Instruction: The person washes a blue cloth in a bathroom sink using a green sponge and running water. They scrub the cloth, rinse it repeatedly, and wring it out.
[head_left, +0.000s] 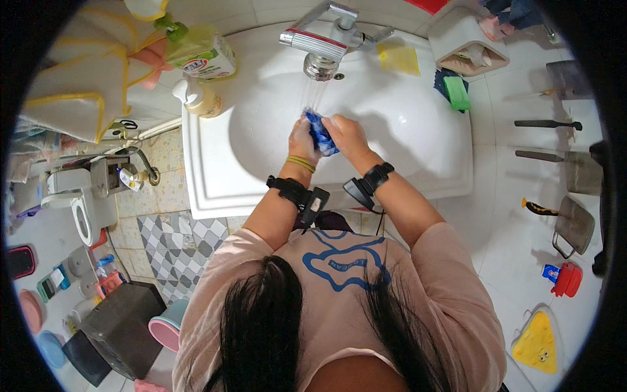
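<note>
A wet blue cloth (pixel 321 134) is bunched between my two hands over the basin of a white washbasin (pixel 210 171). My left hand (pixel 302 138) grips its left side, with suds on the skin. On the upper right of the cloth, my right hand (pixel 349 133) presses with thumb and fingers. Water runs from the chrome faucet (pixel 321 49) onto the top of the cloth. The fingertips of both hands are partly hidden by the cloth.
On the left rim stand a pump bottle (pixel 198 100) and a green-capped soap jug (pixel 205 56). A yellow cloth (pixel 399 59) lies behind the basin; a green sponge (pixel 457 93) rests at the right rim. Towels (pixel 73 83) hang left, and a toilet (pixel 83 215) stands beyond.
</note>
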A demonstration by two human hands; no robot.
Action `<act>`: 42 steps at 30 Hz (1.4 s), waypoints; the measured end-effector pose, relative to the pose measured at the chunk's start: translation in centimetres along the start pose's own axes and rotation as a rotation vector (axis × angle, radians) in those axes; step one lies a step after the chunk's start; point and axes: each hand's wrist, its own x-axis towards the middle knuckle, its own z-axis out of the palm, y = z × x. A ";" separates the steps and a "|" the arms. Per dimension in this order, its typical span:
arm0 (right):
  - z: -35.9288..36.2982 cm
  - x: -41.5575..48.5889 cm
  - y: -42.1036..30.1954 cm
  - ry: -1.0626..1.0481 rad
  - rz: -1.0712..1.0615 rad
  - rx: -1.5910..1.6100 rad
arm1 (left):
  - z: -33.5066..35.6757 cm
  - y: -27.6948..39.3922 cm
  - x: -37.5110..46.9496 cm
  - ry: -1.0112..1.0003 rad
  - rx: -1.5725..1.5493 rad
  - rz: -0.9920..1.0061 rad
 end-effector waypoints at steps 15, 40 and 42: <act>0.9 -0.4 1.4 -0.094 0.171 0.062 | -1.1 1.5 -1.2 -0.310 -0.042 0.049; 1.7 0.9 -2.8 -0.158 0.096 -0.099 | -1.6 -1.3 1.9 0.064 0.999 0.345; 1.7 0.9 -2.8 -0.101 0.014 -0.045 | -2.4 -1.3 2.1 -0.063 1.247 0.376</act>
